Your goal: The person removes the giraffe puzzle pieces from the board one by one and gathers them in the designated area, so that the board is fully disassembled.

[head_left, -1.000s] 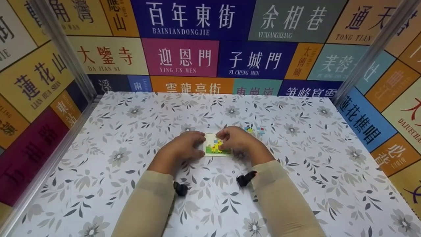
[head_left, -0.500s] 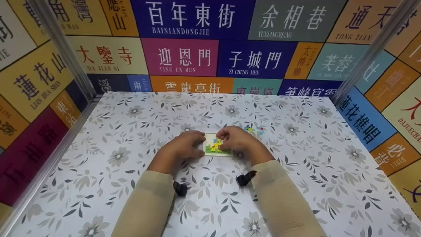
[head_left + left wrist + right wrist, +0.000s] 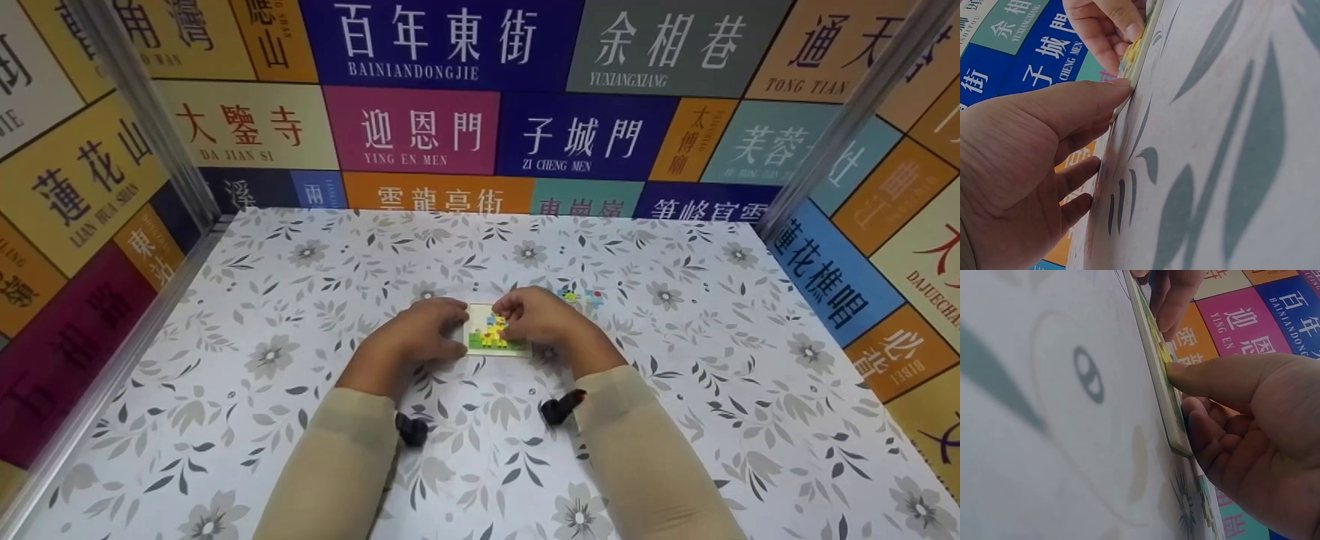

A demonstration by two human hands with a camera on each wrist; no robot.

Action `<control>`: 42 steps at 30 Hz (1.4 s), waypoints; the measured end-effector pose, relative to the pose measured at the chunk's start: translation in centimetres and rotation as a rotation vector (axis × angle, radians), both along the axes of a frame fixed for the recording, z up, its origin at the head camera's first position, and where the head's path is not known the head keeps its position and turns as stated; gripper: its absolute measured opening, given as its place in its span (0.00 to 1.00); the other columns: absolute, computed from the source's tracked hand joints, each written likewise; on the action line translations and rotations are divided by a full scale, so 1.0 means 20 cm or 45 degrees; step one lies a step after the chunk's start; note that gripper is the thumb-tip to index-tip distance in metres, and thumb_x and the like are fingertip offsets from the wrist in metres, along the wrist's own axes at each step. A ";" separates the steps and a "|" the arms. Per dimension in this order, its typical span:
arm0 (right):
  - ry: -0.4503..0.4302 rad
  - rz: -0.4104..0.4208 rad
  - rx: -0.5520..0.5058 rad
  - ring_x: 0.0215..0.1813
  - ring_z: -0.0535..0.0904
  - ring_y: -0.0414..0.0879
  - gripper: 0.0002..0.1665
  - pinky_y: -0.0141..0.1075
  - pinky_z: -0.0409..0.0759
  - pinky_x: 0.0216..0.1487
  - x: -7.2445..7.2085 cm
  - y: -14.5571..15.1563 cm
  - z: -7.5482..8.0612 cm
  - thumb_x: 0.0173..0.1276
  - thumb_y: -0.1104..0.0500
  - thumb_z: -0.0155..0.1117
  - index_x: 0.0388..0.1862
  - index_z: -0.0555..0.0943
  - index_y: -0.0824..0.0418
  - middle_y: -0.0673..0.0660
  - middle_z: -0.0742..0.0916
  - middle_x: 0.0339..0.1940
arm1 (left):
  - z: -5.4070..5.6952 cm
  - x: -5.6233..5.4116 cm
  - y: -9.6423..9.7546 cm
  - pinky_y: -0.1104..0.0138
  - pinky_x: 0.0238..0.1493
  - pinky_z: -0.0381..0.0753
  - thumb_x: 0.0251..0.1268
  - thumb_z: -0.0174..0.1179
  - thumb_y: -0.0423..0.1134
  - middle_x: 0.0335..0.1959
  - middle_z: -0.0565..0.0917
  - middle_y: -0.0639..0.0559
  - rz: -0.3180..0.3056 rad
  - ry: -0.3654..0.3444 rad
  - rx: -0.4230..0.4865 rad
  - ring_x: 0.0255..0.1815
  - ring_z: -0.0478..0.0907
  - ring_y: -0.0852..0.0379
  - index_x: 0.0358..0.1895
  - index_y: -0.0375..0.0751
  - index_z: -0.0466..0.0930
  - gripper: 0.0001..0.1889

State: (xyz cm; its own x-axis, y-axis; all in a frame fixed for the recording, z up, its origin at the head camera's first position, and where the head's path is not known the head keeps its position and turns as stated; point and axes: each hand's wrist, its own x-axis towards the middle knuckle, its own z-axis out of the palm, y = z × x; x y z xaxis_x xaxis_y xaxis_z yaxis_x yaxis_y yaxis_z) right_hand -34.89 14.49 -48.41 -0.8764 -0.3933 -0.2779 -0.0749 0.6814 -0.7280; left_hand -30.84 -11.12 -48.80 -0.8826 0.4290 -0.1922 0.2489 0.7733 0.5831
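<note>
A small jigsaw puzzle board (image 3: 480, 351) with a pale rim lies flat on the table; green and yellow pieces fill its near part, with a bit of blue above them. My left hand (image 3: 425, 330) holds the board's left side between thumb and fingers. In the left wrist view the thumb touches the board's edge (image 3: 1141, 63), while the other fingers are spread. My right hand (image 3: 546, 321) is over the right part, thumb and fingers bent together at a yellow puzzle piece (image 3: 1163, 354). The right fingers hide much of that piece and the board's right side.
Several loose puzzle pieces (image 3: 570, 296) lie just beyond the right hand, blue, yellow and red among them. A floral cloth (image 3: 480, 450) covers the table. Printed panels (image 3: 420, 131) with lettering stand along the back and both sides.
Both hands and the board keep nearly the same place. The right fingers shift only very slightly over the pieces.
</note>
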 end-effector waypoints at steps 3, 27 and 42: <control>0.004 0.009 0.006 0.50 0.83 0.47 0.24 0.40 0.83 0.54 0.00 0.01 0.00 0.66 0.62 0.78 0.61 0.87 0.54 0.54 0.88 0.51 | 0.00 0.00 0.00 0.50 0.89 0.56 0.68 0.72 0.49 0.83 0.70 0.59 -0.001 0.006 -0.001 0.88 0.59 0.50 0.75 0.50 0.77 0.33; 0.130 -0.132 0.030 0.57 0.84 0.50 0.28 0.41 0.84 0.57 -0.04 0.42 0.08 0.71 0.56 0.74 0.70 0.84 0.53 0.56 0.90 0.57 | 0.00 0.01 0.01 0.51 0.90 0.54 0.67 0.73 0.47 0.83 0.69 0.63 0.045 -0.013 0.021 0.89 0.57 0.53 0.75 0.52 0.78 0.33; 0.175 -0.159 -0.009 0.51 0.84 0.46 0.27 0.32 0.82 0.47 -0.05 0.65 0.00 0.71 0.59 0.74 0.68 0.84 0.58 0.60 0.90 0.54 | -0.01 0.01 0.01 0.50 0.90 0.54 0.66 0.74 0.47 0.83 0.69 0.65 0.080 -0.041 0.043 0.89 0.57 0.53 0.75 0.55 0.78 0.33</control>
State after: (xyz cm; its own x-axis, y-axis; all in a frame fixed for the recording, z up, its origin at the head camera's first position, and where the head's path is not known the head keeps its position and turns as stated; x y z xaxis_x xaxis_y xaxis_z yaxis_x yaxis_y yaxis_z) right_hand -35.83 27.51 -48.40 -0.9481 -0.2805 -0.1501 -0.0889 0.6865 -0.7216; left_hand -30.59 -10.88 -48.96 -0.9015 0.3799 -0.2071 0.1814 0.7664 0.6162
